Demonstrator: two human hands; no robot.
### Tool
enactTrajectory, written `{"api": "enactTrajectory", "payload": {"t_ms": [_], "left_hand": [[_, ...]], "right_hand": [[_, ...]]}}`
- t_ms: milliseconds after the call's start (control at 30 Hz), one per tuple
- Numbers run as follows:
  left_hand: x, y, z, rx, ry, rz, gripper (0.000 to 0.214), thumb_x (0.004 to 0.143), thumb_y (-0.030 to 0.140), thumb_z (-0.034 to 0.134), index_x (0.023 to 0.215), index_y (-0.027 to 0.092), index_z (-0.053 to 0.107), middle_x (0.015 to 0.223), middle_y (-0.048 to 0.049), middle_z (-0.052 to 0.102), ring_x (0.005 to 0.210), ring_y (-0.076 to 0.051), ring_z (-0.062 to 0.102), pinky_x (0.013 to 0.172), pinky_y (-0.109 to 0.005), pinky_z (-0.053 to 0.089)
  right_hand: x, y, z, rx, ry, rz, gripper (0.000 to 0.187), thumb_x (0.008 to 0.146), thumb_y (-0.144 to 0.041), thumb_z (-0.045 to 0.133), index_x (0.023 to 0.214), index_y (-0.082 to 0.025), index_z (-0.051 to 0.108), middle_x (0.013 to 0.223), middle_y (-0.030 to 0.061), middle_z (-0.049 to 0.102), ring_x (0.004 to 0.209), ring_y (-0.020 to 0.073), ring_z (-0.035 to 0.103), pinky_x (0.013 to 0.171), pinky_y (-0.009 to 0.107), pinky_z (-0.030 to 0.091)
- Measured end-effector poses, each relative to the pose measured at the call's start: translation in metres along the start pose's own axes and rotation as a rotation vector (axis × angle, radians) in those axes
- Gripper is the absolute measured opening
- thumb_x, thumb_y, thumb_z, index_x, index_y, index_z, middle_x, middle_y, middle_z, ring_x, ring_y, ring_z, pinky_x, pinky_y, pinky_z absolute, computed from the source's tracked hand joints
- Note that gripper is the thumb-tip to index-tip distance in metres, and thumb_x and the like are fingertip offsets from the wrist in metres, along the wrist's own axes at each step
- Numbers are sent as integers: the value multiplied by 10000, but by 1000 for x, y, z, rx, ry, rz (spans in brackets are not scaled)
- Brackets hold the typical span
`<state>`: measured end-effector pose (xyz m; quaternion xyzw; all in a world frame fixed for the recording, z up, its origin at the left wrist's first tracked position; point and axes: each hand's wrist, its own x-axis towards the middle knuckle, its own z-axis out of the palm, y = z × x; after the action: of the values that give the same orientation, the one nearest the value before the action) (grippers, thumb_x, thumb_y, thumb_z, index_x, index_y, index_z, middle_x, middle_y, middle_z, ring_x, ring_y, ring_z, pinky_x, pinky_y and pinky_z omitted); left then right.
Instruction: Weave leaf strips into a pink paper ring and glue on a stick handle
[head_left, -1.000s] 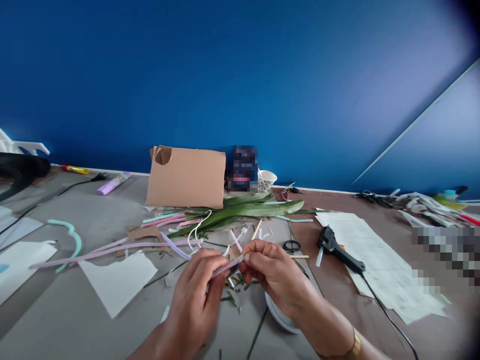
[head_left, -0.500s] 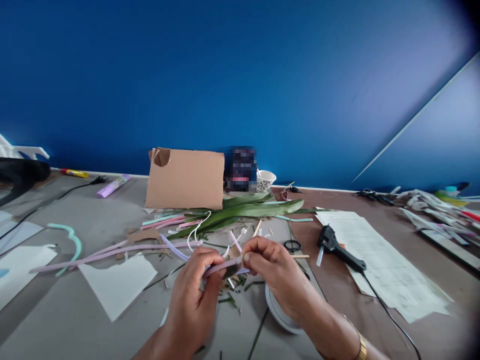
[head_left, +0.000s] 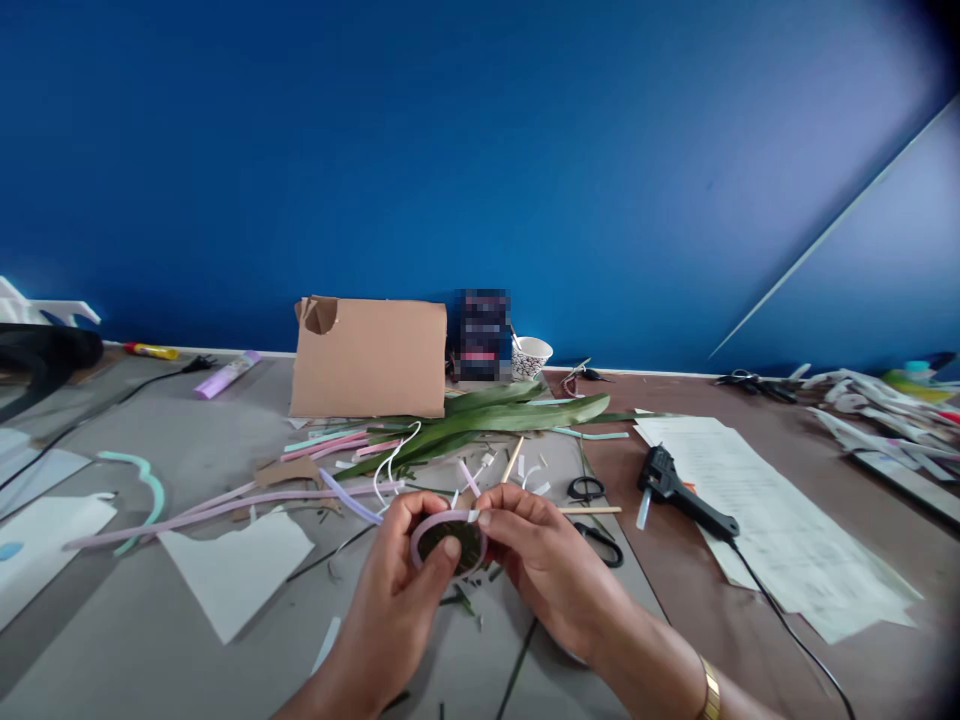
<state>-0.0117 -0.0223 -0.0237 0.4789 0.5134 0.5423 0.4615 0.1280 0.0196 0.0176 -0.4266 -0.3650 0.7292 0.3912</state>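
Lilac ring (head_left: 441, 518) (dark-centred) is partly covered by the left hand (head_left: 399, 592).

No text is showing legibly: the right-hand paper (head_left: 795, 540) is bearing faint lines, and the purple tube (head_left: 227, 375) is carrying blurred marks.

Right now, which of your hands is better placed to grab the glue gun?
Probably the right hand: it's nearer the glue gun, which lies on that side. The left hand is farther off. Both hold the pink-rimmed disc, so the right would need to let go first.
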Motion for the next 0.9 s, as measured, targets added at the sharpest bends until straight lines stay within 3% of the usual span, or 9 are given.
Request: {"api": "enactTrajectory", "payload": {"t_ms": [133, 233, 367, 500, 567, 733, 800, 900], "left_hand": [[1, -6, 2, -30, 13, 8, 298, 854, 379, 595, 1094, 247, 476, 928, -2, 567, 812, -147, 558, 726, -247, 480], [3, -8, 1, 65, 23, 43, 286, 861, 296, 577, 1133, 252, 503, 985, -22, 591, 879, -170, 573, 768, -267, 478], [5, -1, -3, 298, -18, 220, 228, 844, 155, 535, 1039, 257, 595, 967, -15, 613, 878, -162, 574, 790, -263, 458], [2, 5, -4, 364, -81, 353, 180, 844, 144, 523, 963, 241, 616, 895, -15, 610, 821, -161, 576, 749, -267, 458], [1, 4, -1, 295, -59, 274, 126, 851, 189, 539, 947, 227, 611, 878, -17, 612, 799, -163, 578, 729, -274, 464], [4, -1, 7, -73, -46, -93, 130, 793, 264, 626, 883, 180, 584, 772, -3, 602, 700, -144, 568, 619, -247, 460], [7, 4, 8, -157, -42, -146, 167, 741, 255, 672, 850, 171, 576, 768, 1, 600, 701, -137, 567, 620, -238, 457], [10, 14, 6, -150, 32, -151, 210, 739, 262, 673, 897, 172, 567, 774, 4, 594, 715, -136, 565, 619, -231, 461]], "right_hand": [[0, 1, -1, -20, 20, -21, 120, 628, -255, 669, 653, -164, 594, 572, -42, 508, 574, 98, 416, 584, 229, 321], [0, 4, -2, -73, 25, -42, 122, 647, -267, 651, 668, -166, 586, 581, -42, 504, 586, 105, 413, 586, 239, 310], [-1, 5, -2, -174, 18, -79, 115, 658, -271, 614, 665, -161, 580, 577, -42, 493, 584, 107, 407, 581, 247, 304], [-3, 2, 1, -214, 35, -73, 114, 634, -274, 580, 641, -161, 564, 567, -45, 472, 577, 105, 396, 567, 243, 308], [-3, 2, 3, -244, 45, -78, 118, 632, -281, 568, 641, -164, 559, 571, -43, 468, 578, 107, 392, 562, 242, 307], [-1, 6, 3, -354, 70, -119, 104, 660, -260, 547, 599, -180, 525, 565, -46, 431, 564, 106, 373, 534, 240, 290], [-1, 8, 1, -353, 70, -131, 108, 679, -270, 570, 630, -177, 541, 587, -42, 452, 585, 112, 400, 549, 238, 310], [-3, 8, -3, -280, 51, -154, 223, 703, -339, 649, 846, -172, 613, 767, -4, 585, 754, 152, 517, 681, 249, 388]]}}
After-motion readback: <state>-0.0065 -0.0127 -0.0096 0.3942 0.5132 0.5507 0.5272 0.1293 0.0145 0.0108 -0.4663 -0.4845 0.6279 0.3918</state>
